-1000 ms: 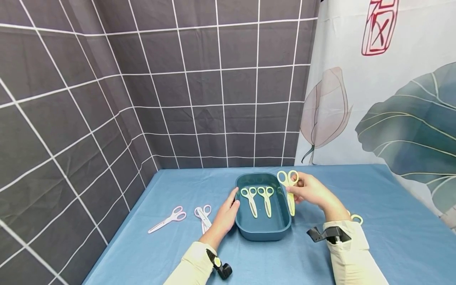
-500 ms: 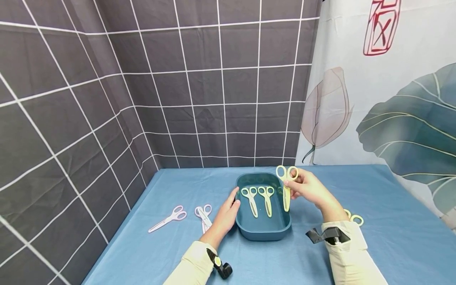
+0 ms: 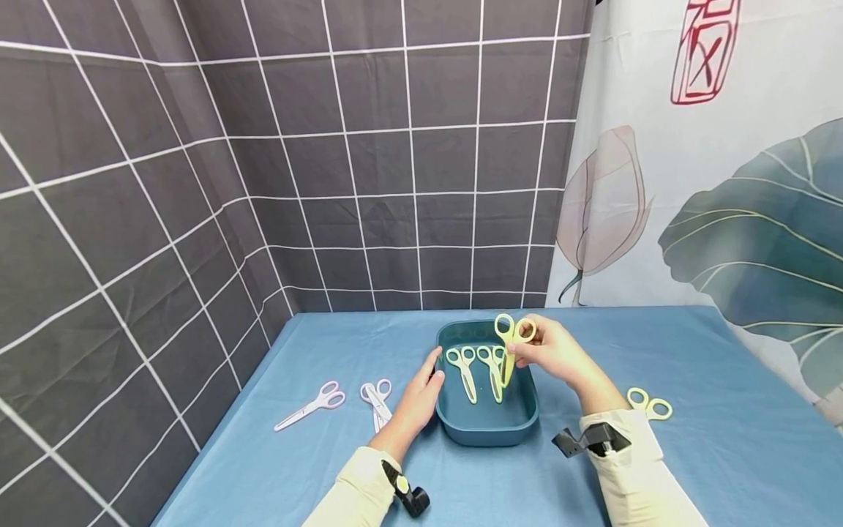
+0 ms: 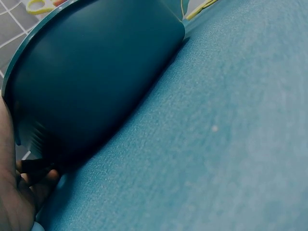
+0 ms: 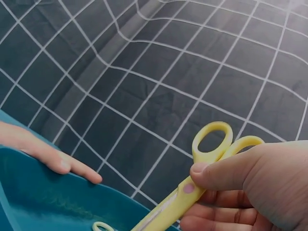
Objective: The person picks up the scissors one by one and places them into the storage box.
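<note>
My right hand (image 3: pixel 549 351) pinches a pair of yellow scissors (image 5: pixel 190 187) between thumb and fingers, near the handles. The scissors hang blades down over the right part of a teal plastic basin (image 3: pixel 487 435). Inside the basin lie a pale yellow-green pair of scissors (image 3: pixel 466 377) on the left and another pair of yellow scissors (image 3: pixel 490 369) beside it, partly covered by the held pair. My left hand (image 3: pixel 415 399) rests against the basin's left side, its extended digits touching the rim, as the right wrist view also shows.
Pink-handled scissors (image 3: pixel 323 399) lie on the blue cloth (image 3: pixel 342 337) at left. Another purple-pink-handled pair of scissors (image 3: pixel 375 399) lies partly behind the left hand. Yellow scissors (image 3: pixel 648 404) lie at right, partly hidden by the right arm. A dark grid curtain (image 3: pixel 382 168) stands behind.
My right hand has carried the yellow scissors left, from beside the basin's right rim to over its inside. My left hand and the scissors in the basin have stayed put.
</note>
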Demonstrator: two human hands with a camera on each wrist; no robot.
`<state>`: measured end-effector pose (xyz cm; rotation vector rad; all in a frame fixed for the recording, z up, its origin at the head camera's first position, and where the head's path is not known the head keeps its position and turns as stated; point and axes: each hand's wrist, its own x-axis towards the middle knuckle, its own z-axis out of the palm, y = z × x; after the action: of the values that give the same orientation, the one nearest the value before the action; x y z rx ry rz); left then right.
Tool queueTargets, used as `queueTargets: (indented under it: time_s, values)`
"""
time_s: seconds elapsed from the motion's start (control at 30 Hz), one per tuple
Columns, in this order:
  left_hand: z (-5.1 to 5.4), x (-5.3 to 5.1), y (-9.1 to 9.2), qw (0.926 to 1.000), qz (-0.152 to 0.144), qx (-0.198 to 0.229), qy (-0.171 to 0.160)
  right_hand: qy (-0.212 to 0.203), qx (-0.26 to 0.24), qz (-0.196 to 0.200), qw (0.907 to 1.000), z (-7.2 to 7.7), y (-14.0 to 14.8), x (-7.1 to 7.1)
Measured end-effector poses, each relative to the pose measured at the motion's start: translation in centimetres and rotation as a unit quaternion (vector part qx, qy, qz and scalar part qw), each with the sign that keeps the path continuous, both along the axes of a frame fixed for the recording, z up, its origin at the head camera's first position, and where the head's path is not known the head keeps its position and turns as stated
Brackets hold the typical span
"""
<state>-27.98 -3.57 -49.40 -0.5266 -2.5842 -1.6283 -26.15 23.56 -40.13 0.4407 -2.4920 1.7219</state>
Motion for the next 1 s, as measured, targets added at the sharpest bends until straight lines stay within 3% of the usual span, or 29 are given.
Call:
queueTargets:
  time_s: [0.37,0.73,0.83,1.0]
  values:
    - [0.2,0.1,-0.1,1.0,0.002,0.006,-0.004,0.079,0.077,-0.004,0.9939,-1.3,-2.1,-0.7]
    - [0.3,0.2,0.0,0.9999,0.005,0.001,-0.01,0.111,0.122,0.002,0.9863,-3.2,-4.6,-0.8]
    - [0.4,0.1,0.0,0.9999,0.004,-0.001,-0.016,0.135,0.148,0.008,0.9798,-3.7,-5.0,-0.8]
    - [0.3,0.1,0.1,1.0,0.002,0.0,-0.007,0.178,0.211,0.024,0.9608,-4.0,-5.5,-0.6]
